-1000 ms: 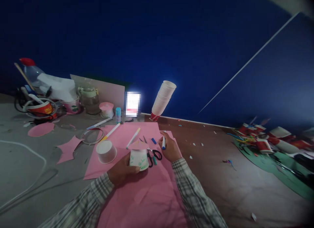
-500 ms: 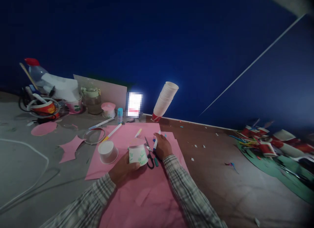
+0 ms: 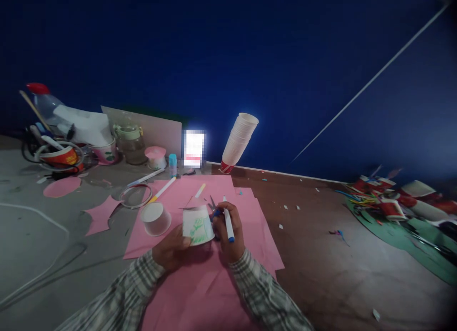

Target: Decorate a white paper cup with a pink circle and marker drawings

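My left hand (image 3: 173,250) is closed around the lower left side of a white paper cup (image 3: 198,226) with green leaf-like drawings, held upside down over pink paper sheets (image 3: 210,293). Close to the cup's right side, my right hand (image 3: 230,233) grips a white marker (image 3: 227,217) with a blue lower end. A small blue piece (image 3: 215,214) shows at its fingertips; I cannot tell whether it is a cap. Behind the hand lie scissors (image 3: 212,202), mostly hidden. Left of the decorated cup, a plain white cup (image 3: 156,220) stands upside down.
A leaning stack of paper cups (image 3: 238,143) stands by the wall. A yellow-and-white marker (image 3: 163,189), a tape ring (image 3: 135,196), a glue stick (image 3: 173,165) and a glass jar (image 3: 129,145) lie or stand at left. More cups (image 3: 391,208) rest on green paper (image 3: 378,233) at right.
My right hand has come nearer to me and to the cup, and the marker's blue end now points toward me. The cup has turned and shifted slightly left in view.
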`<state>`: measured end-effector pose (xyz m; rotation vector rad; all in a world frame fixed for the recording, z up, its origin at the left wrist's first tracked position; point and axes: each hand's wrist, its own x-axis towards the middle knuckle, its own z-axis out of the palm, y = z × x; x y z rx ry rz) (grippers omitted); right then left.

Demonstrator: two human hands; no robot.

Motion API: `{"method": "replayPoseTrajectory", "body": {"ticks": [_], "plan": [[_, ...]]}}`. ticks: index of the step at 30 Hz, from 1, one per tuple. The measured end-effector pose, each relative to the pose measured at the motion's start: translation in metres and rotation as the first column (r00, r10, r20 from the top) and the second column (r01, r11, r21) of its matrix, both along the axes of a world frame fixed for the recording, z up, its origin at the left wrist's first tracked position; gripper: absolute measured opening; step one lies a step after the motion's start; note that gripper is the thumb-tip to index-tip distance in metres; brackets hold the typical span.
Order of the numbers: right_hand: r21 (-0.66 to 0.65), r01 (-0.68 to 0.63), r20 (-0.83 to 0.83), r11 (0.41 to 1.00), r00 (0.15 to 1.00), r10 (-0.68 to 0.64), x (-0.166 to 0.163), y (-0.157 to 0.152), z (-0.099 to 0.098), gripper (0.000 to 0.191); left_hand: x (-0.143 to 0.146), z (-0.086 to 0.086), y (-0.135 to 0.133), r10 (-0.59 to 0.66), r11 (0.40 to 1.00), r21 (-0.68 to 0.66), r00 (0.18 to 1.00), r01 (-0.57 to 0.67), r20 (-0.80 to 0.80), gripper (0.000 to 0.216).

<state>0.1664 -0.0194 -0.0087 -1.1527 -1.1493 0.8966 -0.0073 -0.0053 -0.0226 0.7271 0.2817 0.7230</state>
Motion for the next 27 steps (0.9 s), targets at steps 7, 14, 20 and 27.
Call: {"method": "replayPoseTrajectory", "body": {"ticks": [7, 14, 20, 27], "plan": [[0.134, 0.071, 0.163, 0.988, 0.982, -0.092, -0.004, -0.002, 0.001, 0.015, -0.002, -0.011, 0.001, 0.014, 0.998, -0.055, 1.0, -0.015, -0.02, 0.071], [0.04, 0.013, 0.081, 0.999, 0.997, -0.016, -0.003, -0.005, -0.003, 0.016, 0.003, -0.01, -0.005, 0.155, 0.97, -0.185, 0.988, -0.157, -0.025, 0.064], [0.12, 0.023, 0.08, 0.992, 0.996, -0.033, -0.003, -0.002, -0.007, 0.02, 0.004, -0.005, -0.002, 0.22, 0.948, -0.246, 0.974, -0.202, 0.047, 0.072], [-0.183, 0.018, -0.409, 0.983, 0.908, -0.093, 0.011, 0.008, 0.01, 0.041, -0.002, -0.015, 0.003, 0.197, 0.941, -0.294, 0.978, -0.168, 0.07, 0.063]]}}
